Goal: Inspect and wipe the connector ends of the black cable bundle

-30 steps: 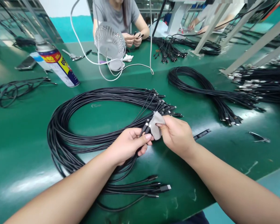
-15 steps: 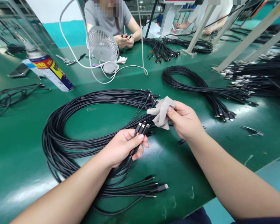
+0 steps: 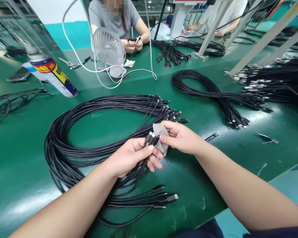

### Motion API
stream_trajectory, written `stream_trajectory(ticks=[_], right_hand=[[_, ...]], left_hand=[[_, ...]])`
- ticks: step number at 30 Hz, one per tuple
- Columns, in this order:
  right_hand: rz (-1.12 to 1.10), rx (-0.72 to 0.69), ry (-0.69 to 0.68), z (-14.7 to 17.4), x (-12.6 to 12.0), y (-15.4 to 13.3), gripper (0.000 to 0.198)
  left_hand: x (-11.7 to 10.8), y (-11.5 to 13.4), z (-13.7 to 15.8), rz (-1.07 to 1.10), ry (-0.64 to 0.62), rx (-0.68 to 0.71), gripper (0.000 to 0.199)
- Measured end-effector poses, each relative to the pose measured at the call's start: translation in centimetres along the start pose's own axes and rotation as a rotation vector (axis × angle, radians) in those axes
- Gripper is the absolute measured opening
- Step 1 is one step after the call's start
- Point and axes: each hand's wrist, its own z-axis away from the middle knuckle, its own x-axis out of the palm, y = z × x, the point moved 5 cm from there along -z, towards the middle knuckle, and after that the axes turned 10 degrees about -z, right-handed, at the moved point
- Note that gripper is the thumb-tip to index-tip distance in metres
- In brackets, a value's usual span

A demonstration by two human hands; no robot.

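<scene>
My left hand (image 3: 136,153) grips several black USB cables by their plug ends (image 3: 152,138), the metal tips pointing up and away from me. In my right hand (image 3: 180,137) is a crumpled grey cloth (image 3: 161,145), pinched between thumb and fingers. The cloth lies right against the plugs, partly behind them. Beneath and beyond my hands a large coil of black cables (image 3: 62,132) rests on the green table, its plug ends toward the right. Nearer to me, several loose cable ends (image 3: 172,198) lie on the tabletop, one with a wider plug.
A spray can (image 3: 56,76) and a small white fan (image 3: 109,48) stand on the far left. Another cable coil (image 3: 188,76) lies at the right, near metal posts (image 3: 213,28) and a cable pile (image 3: 283,81). Across the table a co-worker (image 3: 116,19) handles a cable.
My right hand has brought the cloth left and toward me, from above the coil's ends to the plugs in my left hand. My left hand has stayed nearly in place.
</scene>
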Motion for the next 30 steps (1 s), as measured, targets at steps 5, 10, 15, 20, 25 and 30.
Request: stream_trajectory(ticks=[5,10,15,20,25,30], right_hand=[[-0.005,0.087,-0.133,0.3,0.5,0.2,0.027],[0.070,0.044,-0.131,0.2,0.3,-0.3,0.015],[0.287,0.015,-0.028,0.4,-0.1,-0.3,0.010],[0.126,0.153,-0.024,0.2,0.2,1.0,0.022],[0.115,0.253,-0.172,0.1,0.4,1.3,0.030],[0.073,0.133,-0.020,-0.1,-0.6,0.0,0.028]], left_hand=[[0.2,-0.2,0.0,-0.041,-0.032,-0.032,0.033],[-0.6,-0.4,-0.3,-0.128,0.157,-0.078,0.037],[-0.8,-0.4,-0.6,-0.158,0.197,-0.073,0.033],[-1.0,-0.4,-0.6,-0.194,0.218,-0.078,0.030],[-0.8,-0.3,-0.6,-0.219,0.169,-0.062,0.029],[-0.8,0.0,-0.4,-0.200,0.194,-0.048,0.033]])
